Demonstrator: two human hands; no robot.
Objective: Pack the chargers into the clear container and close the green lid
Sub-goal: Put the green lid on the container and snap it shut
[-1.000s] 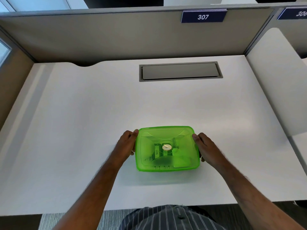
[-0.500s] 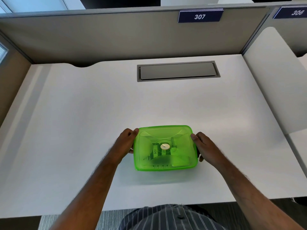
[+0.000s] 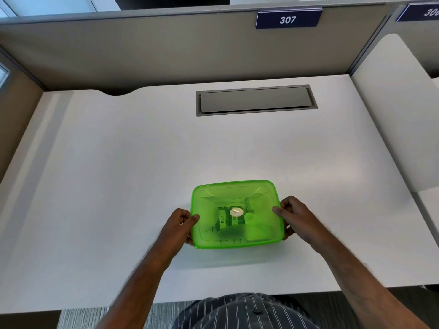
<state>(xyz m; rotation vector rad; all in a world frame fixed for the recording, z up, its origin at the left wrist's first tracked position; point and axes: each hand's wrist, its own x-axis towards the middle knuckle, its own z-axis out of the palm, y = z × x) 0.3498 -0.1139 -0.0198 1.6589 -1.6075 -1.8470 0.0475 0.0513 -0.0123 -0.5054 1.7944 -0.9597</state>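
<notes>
1. The left hand [image 3: 178, 226] is curled around the left edge of the translucent green plastic lid [image 3: 235, 198], thumb lying on top, fingers tucked under the rim.
2. The right hand [image 3: 295, 217] clasps the right edge the same way, thumb on top.
3. The lid covers the clear container, which stands on the white desk [image 3: 123, 176] near its near edge; the container's walls are hidden under the lid.
4. Through the lid show dark chargers [image 3: 225, 219] with pale labels.
5. A grey cable hatch [image 3: 255, 100] lies far across the desk, well apart from the box.
6. Beige partitions [image 3: 142, 48] wall the far side and both sides; a blue plate [image 3: 288, 19] reads 307.
7. Bare desk surrounds the box.
</notes>
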